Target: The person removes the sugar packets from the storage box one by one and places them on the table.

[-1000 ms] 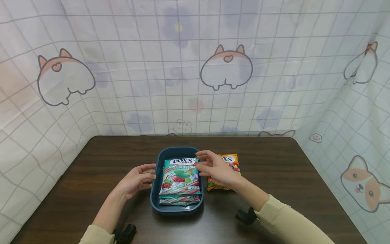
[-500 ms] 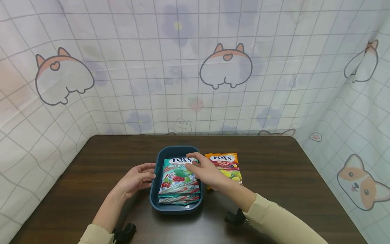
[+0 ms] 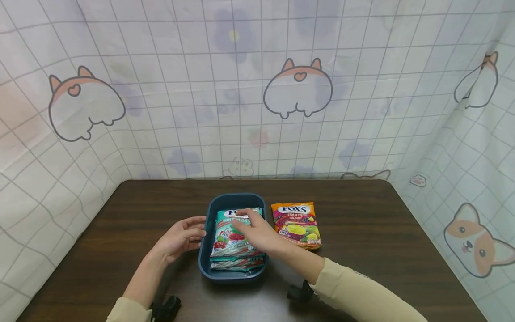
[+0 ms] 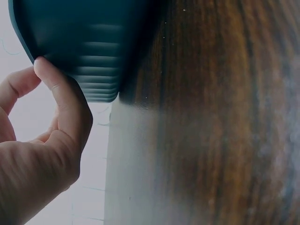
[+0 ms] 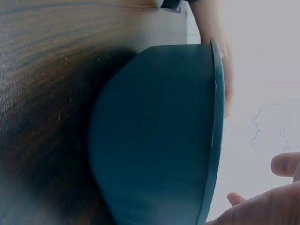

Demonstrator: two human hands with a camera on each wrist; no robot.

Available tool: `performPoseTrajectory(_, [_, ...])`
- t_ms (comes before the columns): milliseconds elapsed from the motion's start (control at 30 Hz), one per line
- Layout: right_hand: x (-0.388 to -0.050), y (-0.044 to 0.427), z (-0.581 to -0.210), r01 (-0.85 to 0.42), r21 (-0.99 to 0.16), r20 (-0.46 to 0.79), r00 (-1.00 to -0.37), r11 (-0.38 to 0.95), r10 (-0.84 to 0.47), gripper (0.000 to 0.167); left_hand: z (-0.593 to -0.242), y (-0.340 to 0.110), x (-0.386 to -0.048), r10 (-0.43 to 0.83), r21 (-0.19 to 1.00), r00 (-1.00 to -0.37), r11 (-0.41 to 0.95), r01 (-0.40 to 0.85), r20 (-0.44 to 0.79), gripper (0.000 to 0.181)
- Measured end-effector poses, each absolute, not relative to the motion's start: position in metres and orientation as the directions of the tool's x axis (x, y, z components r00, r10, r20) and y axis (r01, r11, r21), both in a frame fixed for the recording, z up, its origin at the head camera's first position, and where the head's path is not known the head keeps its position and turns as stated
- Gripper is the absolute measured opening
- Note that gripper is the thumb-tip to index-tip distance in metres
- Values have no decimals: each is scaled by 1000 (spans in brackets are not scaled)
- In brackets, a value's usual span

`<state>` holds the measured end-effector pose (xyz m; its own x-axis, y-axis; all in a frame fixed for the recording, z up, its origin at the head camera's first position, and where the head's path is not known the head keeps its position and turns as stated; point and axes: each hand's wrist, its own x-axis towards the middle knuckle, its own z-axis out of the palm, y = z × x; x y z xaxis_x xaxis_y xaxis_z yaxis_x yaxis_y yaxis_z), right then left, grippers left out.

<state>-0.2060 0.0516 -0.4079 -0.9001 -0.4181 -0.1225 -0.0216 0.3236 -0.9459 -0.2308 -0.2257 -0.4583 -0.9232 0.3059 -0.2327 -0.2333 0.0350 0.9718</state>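
Note:
A dark blue-green bin (image 3: 234,278) stands on the table in the head view. Inside it lie several green bags of Fox's mint candy (image 3: 237,247), stacked. My left hand (image 3: 179,240) touches the bin's left rim with its fingertips. In the left wrist view, the thumb (image 4: 58,89) meets the rim from outside. Over the top bag hovers my right hand (image 3: 257,232), its fingers apart and hiding part of the label; whether they touch the bag cannot be told. The right wrist view shows the bin's outer wall (image 5: 154,136) with the right hand's fingers (image 5: 285,165) above the rim.
An orange bag of Fox's fruit candy (image 3: 296,226) lies flat on the table, right of the bin. The dark wooden table (image 3: 362,223) backs onto a white grid-patterned curtain (image 3: 193,89) with corgi drawings.
My right hand has moved left from the bin's right rim to over the top green bag, uncovering the orange bag. The left hand has stayed at the left rim.

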Motion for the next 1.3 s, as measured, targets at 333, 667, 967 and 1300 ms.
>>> performPoseTrajectory(333, [-208, 47, -412, -25, -951, -102, -917, 309, -387, 53, -456, -227, -230, 298, 970, -925, 28, -241, -238, 59])
performPoseTrajectory(667, [-208, 41, -421, -91, -916, -60, -932, 391, -358, 51, -458, -225, -231, 297, 969, -923, 28, -246, -243, 61])
performPoseTrajectory(967, [-207, 44, -422, -90, -929, -45, -935, 358, -351, 52, -459, -224, -231, 290, 967, -924, 19, -254, -248, 61])
performPoseTrajectory(1300, [-210, 52, -414, -20, -953, -75, -951, 302, -299, 53, -457, -224, -231, 288, 966, -924, 18, -258, -252, 61])
